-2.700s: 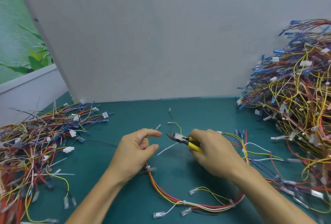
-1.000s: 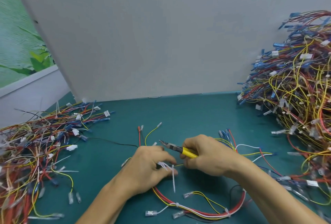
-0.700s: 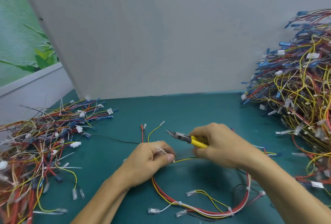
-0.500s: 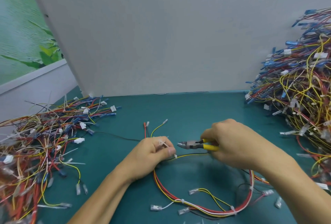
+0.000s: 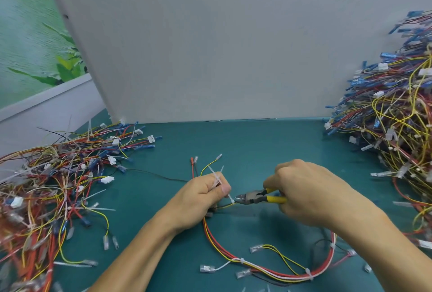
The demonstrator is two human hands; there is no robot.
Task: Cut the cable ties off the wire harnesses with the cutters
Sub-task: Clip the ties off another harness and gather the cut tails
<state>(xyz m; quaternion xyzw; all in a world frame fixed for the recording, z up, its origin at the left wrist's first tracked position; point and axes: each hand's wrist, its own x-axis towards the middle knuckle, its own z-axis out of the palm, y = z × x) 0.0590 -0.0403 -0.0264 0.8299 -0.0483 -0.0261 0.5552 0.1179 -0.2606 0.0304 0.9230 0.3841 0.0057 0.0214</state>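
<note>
A person's left hand [image 5: 201, 198] pinches the tail of a thin white plastic cable tie [image 5: 231, 198] between thumb and forefinger, lifting it off its yellow and black wires, seemingly so the blades meet only plastic. The right hand [image 5: 308, 193], fingers curled round the handles, sets small yellow-handled steel cutters [image 5: 257, 198] nose-first against the tie's head. The red, yellow and white wire harness [image 5: 268, 270] loops across the teal counter [image 5: 257, 147] below, with more ties on it.

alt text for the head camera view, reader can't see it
The right hand holds yellow-handled cutters with their tip at a white cable tie on a wire harness that the left hand grips, over a green table. A left heap and right heap of harnesses flank them.
</note>
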